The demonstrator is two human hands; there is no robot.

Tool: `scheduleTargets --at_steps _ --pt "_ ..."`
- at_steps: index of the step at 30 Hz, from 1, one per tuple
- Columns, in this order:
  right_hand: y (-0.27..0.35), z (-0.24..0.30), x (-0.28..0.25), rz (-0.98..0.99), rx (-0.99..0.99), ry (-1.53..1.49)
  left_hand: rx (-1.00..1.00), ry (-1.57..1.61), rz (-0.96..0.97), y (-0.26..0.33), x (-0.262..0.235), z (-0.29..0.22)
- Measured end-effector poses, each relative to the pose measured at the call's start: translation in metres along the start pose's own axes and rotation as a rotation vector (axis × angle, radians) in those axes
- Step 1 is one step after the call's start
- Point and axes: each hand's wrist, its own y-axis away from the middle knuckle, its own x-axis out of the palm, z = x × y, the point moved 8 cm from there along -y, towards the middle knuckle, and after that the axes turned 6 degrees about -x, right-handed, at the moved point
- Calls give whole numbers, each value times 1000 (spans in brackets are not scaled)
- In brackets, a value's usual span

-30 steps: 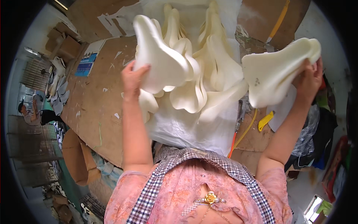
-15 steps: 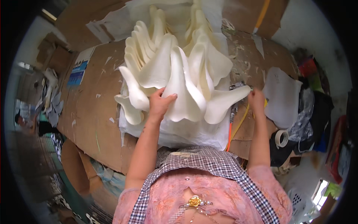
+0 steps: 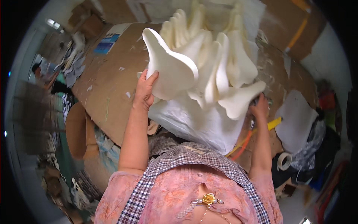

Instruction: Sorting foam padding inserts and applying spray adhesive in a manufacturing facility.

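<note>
My left hand (image 3: 144,89) grips a white foam saddle pad (image 3: 167,71) by its edge, thumb on the near face, holding it raised and tilted left of the pile. Several more foam saddle pads (image 3: 214,71) stand and lean in rows on a white-covered surface (image 3: 194,121). At the right, my right hand (image 3: 259,106) is closed around a metal tool that looks like a spray gun (image 3: 253,123), mostly covered by the fingers. An orange hose (image 3: 242,146) runs from it. The narrow tip of one saddle pad (image 3: 240,100) lies just above this hand.
Brown cardboard (image 3: 108,78) covers the table. On the right are a yellow-handled tool (image 3: 275,123), a pale rounded sheet (image 3: 296,121), a tape roll (image 3: 284,161) and clear plastic (image 3: 307,153). Another person (image 3: 46,76) is far left.
My left hand has lifted a saddle pad off the front of the pile and moved it left. My right hand has closed on the spray gun. The view has shifted.
</note>
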Motion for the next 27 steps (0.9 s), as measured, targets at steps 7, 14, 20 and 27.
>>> scheduleTargets --at_steps 7,14,20,27 --pt "5 -65 -47 -176 -40 -222 154 168 -98 6 -118 -71" --pt "159 106 -219 -519 -189 -1018 145 56 11 -33 -120 -67" --pt "198 302 -159 124 -255 -1139 147 -148 197 -76 -103 -36" --pt "208 396 -128 301 -187 -935 156 -455 180 -105 -137 -27"
